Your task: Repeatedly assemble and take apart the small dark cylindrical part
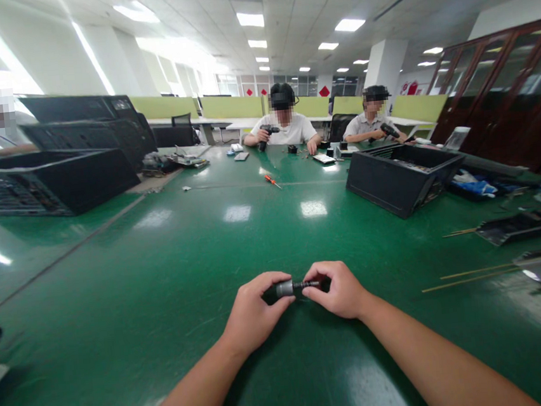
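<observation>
Between my hands, just above the green table (199,261), is a small grey metal cylinder (285,288) that looks like a little motor. A thin dark shaft (302,284), seemingly threaded, sticks out of it to the right. The thumb and fingers of my left hand (256,306) are closed around the cylinder. My right hand (339,291) pinches the shaft's far end. Its fingertips partly hide that end, and the cylinder's left end sits in the shadow of my left palm.
An orange screwdriver (271,180) lies further up the table. Black computer cases (384,185) stand right and left. Thin brass-coloured rods (473,278) jut in from the right. Across the table, two people hold power drills (267,138); another person is at far left.
</observation>
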`<state>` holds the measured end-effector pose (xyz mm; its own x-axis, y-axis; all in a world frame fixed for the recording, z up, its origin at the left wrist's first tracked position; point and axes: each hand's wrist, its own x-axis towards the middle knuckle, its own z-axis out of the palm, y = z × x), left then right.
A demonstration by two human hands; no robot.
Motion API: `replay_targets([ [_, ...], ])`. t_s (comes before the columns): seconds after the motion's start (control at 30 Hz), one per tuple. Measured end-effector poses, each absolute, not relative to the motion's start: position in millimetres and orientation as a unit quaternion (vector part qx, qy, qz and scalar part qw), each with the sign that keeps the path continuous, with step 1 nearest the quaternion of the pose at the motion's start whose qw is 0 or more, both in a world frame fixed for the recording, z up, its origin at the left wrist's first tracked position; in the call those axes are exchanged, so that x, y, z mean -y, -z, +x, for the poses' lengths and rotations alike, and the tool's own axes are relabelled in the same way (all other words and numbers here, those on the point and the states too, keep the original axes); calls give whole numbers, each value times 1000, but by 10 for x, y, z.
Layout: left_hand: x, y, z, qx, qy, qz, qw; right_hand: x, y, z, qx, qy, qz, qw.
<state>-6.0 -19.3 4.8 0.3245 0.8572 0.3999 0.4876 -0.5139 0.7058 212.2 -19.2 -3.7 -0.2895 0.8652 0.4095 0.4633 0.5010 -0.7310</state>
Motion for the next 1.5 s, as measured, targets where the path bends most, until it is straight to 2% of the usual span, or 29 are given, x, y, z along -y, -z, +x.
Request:
replay_targets([
  [1.5, 190, -99, -77, -429, -407, 774, 226, 184, -19, 2163, 753, -264, -435, 417],
])
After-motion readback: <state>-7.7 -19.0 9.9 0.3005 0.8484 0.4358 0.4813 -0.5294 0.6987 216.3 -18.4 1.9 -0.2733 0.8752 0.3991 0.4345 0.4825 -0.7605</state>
